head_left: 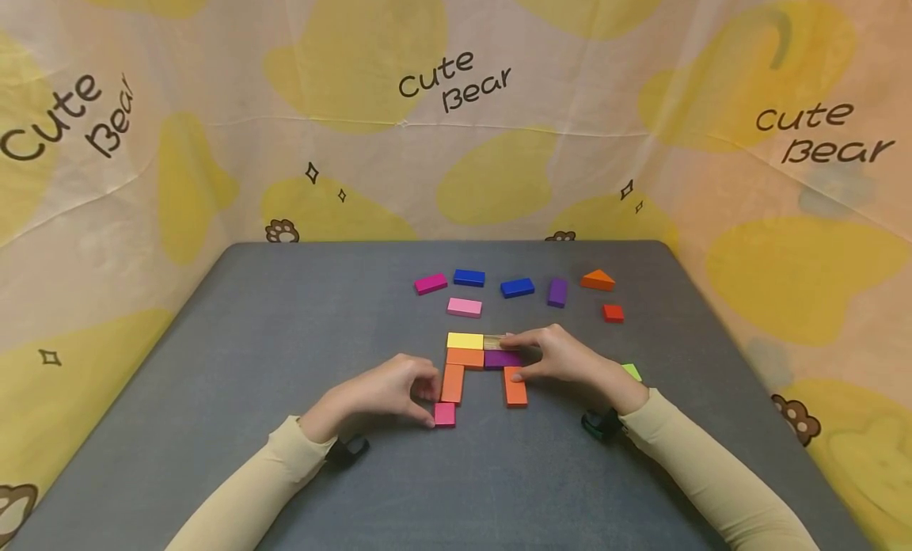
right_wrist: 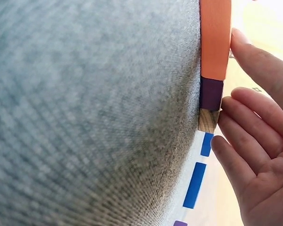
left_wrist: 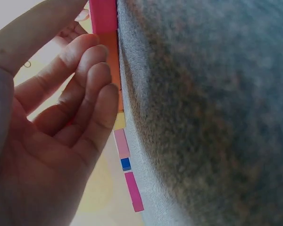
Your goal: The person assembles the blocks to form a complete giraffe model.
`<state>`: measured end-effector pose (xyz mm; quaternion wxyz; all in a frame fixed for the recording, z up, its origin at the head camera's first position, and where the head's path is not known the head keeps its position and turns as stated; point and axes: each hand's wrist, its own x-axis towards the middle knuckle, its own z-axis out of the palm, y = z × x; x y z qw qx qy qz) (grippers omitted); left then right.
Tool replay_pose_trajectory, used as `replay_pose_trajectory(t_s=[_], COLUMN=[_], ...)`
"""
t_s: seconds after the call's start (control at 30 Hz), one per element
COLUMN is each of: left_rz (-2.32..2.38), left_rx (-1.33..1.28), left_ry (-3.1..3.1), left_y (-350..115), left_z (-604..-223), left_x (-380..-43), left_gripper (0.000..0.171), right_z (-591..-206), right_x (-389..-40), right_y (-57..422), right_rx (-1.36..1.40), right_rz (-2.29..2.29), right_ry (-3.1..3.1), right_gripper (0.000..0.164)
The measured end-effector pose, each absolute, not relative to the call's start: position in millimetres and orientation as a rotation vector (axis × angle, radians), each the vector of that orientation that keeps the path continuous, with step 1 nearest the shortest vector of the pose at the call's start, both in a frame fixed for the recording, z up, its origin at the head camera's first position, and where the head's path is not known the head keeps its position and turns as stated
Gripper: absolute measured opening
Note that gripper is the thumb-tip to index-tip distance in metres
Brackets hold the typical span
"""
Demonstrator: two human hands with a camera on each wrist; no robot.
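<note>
Flat blocks form an arch on the grey table: a yellow block (head_left: pixel 465 340) and a wood-grain block (head_left: pixel 493 343) on top, an orange block and a purple block (head_left: pixel 502 360) below, then two orange legs. A small pink block (head_left: pixel 445 415) meets the lower end of the left orange leg (head_left: pixel 452 383). My left hand (head_left: pixel 395 386) has loosely bent fingers beside this leg, its thumb tip right at the pink block. With fairly straight fingers, my right hand (head_left: pixel 566 357) touches the wood-grain block, its thumb at the right orange leg (head_left: pixel 516 389).
Loose blocks lie farther back: magenta (head_left: pixel 431 283), light pink (head_left: pixel 465 307), two blue, purple (head_left: pixel 558 292), an orange triangle (head_left: pixel 598 280) and red (head_left: pixel 613 313). A green block (head_left: pixel 632 372) is partly hidden behind the right wrist. Patterned cloth (head_left: pixel 470 171) surrounds the table.
</note>
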<state>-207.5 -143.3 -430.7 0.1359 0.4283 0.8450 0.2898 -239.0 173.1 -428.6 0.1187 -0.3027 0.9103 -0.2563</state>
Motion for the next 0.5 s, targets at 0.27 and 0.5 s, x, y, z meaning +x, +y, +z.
replay_pose_trajectory(t_s=[0.27, 0.5], left_rz=[0.845, 0.820], left_rx=[1.214, 1.124], left_ry=[2.435, 2.406], left_y=[-143.8, -143.3], left_z=[-434.1, -432.2], left_x=[-207.7, -205.8], left_gripper=[0.026, 0.025], right_z=[-428.3, -429.2], right_x=[-238.4, -238.5], right_y=[173.1, 173.2], right_rx=[-0.894, -0.905], right_rz=[-0.746, -0.748], right_ry=[2.664, 2.662], right_gripper=[0.061, 0.061])
